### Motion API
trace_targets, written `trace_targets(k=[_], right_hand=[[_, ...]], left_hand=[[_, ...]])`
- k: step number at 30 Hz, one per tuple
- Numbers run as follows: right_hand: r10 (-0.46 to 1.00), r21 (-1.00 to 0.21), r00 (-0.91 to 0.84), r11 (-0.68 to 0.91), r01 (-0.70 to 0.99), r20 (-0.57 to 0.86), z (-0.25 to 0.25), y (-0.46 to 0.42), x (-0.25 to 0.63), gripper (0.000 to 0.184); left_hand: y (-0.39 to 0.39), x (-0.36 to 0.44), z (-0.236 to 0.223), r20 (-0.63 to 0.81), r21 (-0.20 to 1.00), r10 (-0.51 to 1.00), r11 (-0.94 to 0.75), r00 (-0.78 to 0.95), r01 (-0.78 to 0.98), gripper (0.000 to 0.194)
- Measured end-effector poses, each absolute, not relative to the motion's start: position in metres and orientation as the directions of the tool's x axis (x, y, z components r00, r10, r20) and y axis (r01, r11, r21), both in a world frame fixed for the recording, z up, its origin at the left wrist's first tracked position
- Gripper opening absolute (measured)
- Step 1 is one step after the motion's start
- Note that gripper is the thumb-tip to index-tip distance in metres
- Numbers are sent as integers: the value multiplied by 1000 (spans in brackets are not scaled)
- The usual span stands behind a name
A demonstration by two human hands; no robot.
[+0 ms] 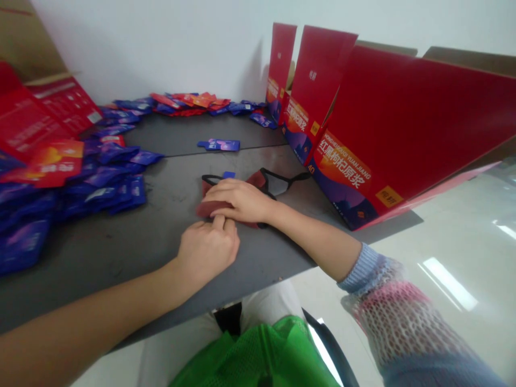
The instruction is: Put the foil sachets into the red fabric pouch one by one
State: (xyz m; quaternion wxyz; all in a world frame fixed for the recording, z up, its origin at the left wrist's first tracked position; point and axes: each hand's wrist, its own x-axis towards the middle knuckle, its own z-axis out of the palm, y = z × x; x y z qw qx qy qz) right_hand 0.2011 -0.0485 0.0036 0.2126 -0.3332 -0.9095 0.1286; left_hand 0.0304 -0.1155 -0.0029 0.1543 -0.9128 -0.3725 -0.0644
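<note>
A reddish-brown cloth face mask [206,208] with black straps lies on the dark grey table in front of me. My right hand [237,200] rests across the mask from above, its fingers bent round the cloth. Up against the mask's near edge, my left hand [209,243] is closed, knuckles up, and its fingers meet those of the right hand. The left fingertips are hidden. One black strap loop [278,180] spreads out to the right of the mask. A small blue piece [229,174] shows just behind my right hand, mostly covered.
One blue sachet [221,144] lies alone beyond the mask. Blue sachets [108,177] are heaped at left beside an open red carton [52,107]; more red and blue sachets [189,102] line the wall. Tall open red boxes [363,118] stand at right. The table's [258,269] front edge is near my lap.
</note>
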Motion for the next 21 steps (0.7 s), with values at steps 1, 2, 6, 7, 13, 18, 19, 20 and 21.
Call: trace_targets(k=[1, 2, 6, 7, 13, 18, 19, 20, 21], right_hand=[[647, -368, -701, 756, 541, 299, 3, -47, 200, 30], [648, -365, -698, 756, 543, 304, 2, -46, 200, 30], [790, -359, -548, 614, 703, 276, 1, -32, 203, 37], [842, -345, -472, 538, 769, 260, 1, -28, 204, 39], [964, -227, -154, 204, 952, 218, 2, -7, 227, 36], [966, -265, 51, 19, 964, 254, 0, -2, 260, 35], [960, -277, 89, -13, 961, 264, 0, -2, 266, 36], [957, -292, 112, -30, 956, 269, 0, -3, 270, 36], [956, -308, 118, -30, 951, 268, 0, -4, 272, 36]], left_hand=[[-116, 30, -3, 237, -236, 660, -672, 713, 702, 34], [-116, 30, -3, 237, -233, 663, -671, 710, 704, 34], [-118, 32, -3, 220, -206, 681, -667, 698, 716, 32], [-118, 32, -3, 218, -204, 685, -665, 695, 719, 32], [-119, 32, -5, 236, -214, 684, -657, 691, 723, 36], [-116, 33, -1, 212, -185, 688, -670, 695, 719, 30], [-116, 33, 0, 210, -183, 691, -667, 692, 722, 29], [-116, 33, 0, 211, -182, 695, -663, 688, 726, 29], [-116, 34, 0, 212, -181, 698, -660, 684, 729, 29]])
